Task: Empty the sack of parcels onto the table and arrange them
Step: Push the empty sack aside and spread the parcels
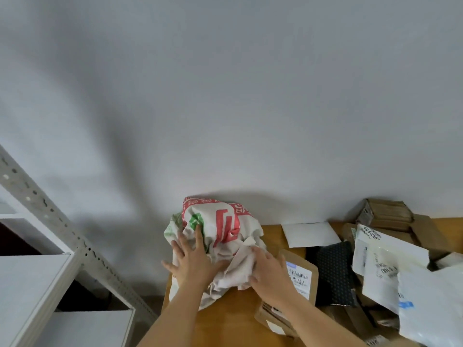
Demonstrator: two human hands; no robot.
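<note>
Fingers point(199, 236) of the left hand point(191, 261) spread flat on the crumpled woven sack point(223, 229). The right hand point(269, 270) seemingly bunched its cloth beside flat cardboard parcels point(300, 276).

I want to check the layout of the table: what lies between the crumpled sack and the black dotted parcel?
In the head view, a brown cardboard envelope with a barcode label lies between the sack and the black dotted parcel; the right hand partly covers it.

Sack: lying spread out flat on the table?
No. The sack sits crumpled in a heap at the table's left end, both hands on it.
</note>
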